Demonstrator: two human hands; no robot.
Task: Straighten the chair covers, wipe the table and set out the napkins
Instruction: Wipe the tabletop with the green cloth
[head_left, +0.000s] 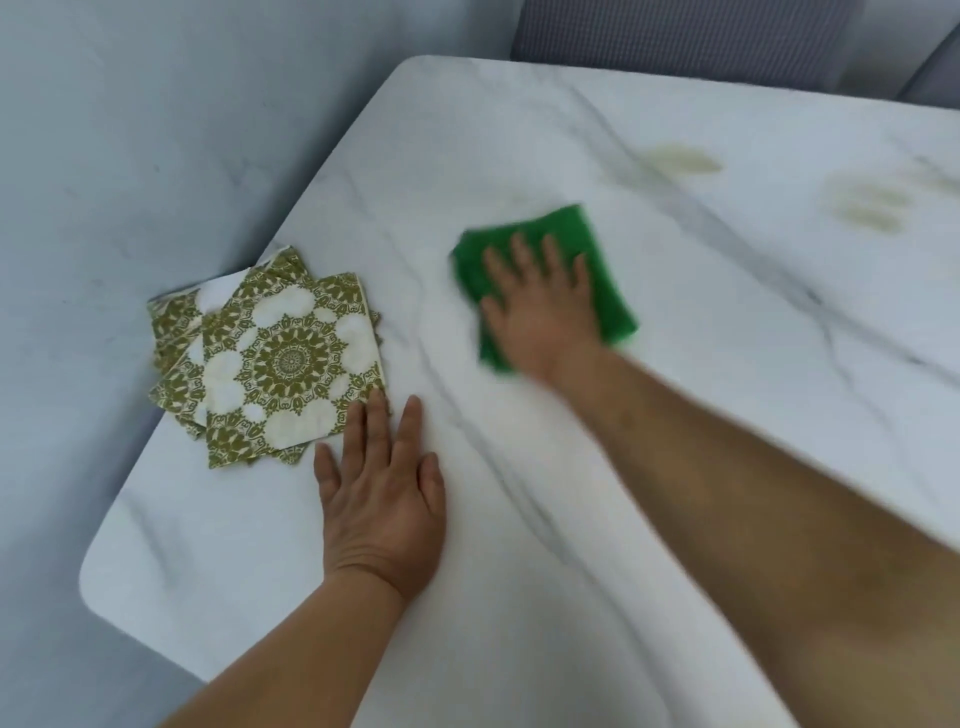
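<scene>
My right hand (540, 312) flat, fingers spread, pressing green cloth (576, 234) onto table (519, 493); palm pressure suits wiping, I judge. Left hand (382, 499) open, palm down, likely bracing; fingertips touch corner of napkins (291, 358), fanned stack at table's left edge, not yet set out. Yellowish stains (680, 158) beyond cloth, unwiped. Napkins block wiping beneath them. Grey chair cover (675, 36) at far side.
</scene>
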